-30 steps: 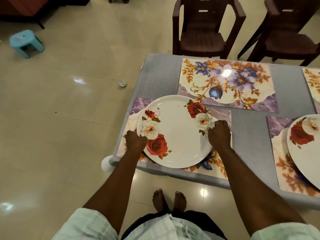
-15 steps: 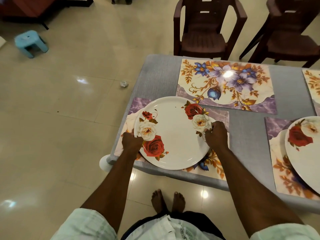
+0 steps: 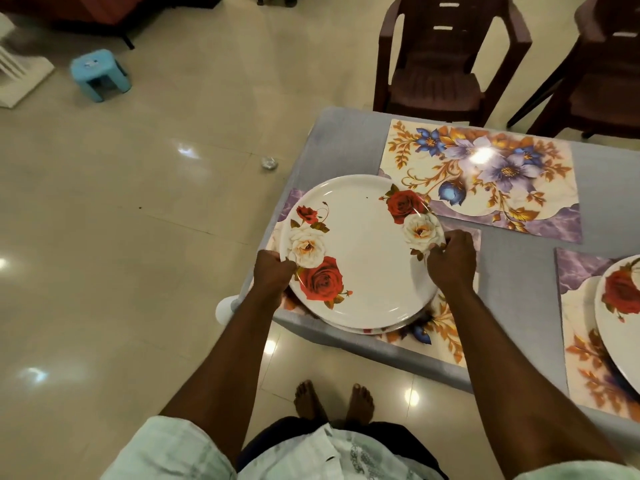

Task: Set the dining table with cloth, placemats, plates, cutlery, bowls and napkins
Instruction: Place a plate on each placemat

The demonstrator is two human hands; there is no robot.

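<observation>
Head view, left to right: the left hand (image 3: 273, 271) has its grip clamped on the near-left rim of the top plate (image 3: 360, 251), fingers curled over the edge beside the white and red roses. The right hand (image 3: 450, 263) pinches the right rim by the other white rose. The plate lies between the two hands, so neither is nearer; it is round, with no long axis, and its far edge sits away from the person. A second rim (image 3: 367, 328) shows just under its near edge, so I judge the top plate is coming off a stack that rests on the near placemat (image 3: 446, 327), at the corner of the cloth-covered surface (image 3: 339, 140). Beyond and to the right lies a bare floral placemat (image 3: 485, 174), which looks the likely place for it, up and right from the grip. At the far right another plate (image 3: 620, 303) already sits on its own mat.

Against half a second ago, the plate now stands higher and closer to the camera, its far edge overlapping the bare mat's corner, where before it lay flat with both hands on its rim.
</observation>
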